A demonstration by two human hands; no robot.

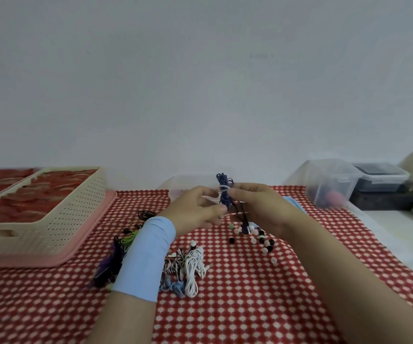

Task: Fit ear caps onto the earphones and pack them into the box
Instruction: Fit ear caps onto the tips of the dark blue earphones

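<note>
Red cloth printed with white diamond dots covers the table below a bare pale wall. One dark blue earphone cord bundle, coiled and bound by a white band, stands upright in the air between two hands. The right hand pinches it at the band with thumb and forefinger. The left hand, its wrist in a light blue fabric sleeve, pinches the lower part with curled fingertips.

Below lie roughly a dozen small round ear caps, black, white, pink and one green; blur prevents an exact count. One heap of coiled earphones, white, striped, blue, green and purple, lies by the left wrist.

One clear plastic box sits behind the hands. At left, one cream perforated plastic basket of red pieces rests on one pink tray. At right stand one clear lidded container and one dark lidded container.
</note>
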